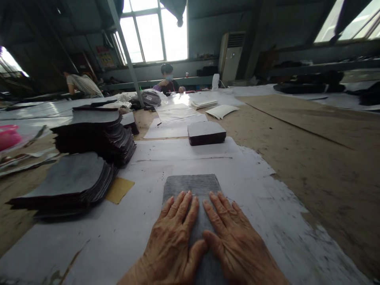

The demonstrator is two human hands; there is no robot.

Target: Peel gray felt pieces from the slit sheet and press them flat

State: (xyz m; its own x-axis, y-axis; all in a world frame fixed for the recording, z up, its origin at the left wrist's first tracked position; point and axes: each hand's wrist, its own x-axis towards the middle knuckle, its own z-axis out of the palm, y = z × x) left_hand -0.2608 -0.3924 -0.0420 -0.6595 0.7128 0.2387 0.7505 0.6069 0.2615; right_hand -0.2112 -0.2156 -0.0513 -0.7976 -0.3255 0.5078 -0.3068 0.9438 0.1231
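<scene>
Left hand (170,241) and right hand (234,241) both flat, fingers spread, palms pressed side by side on a grey rectangular fabric piece (191,188) lying on white paper sheets (252,174) at six o'clock. Stacked dark grey fabric pieces (89,134) at ten o'clock; small dark block-shaped stack (206,132) at twelve.

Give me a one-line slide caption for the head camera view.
Left hand and right hand press flat on a grey fabric piece beside stacked fabric pieces.
</scene>
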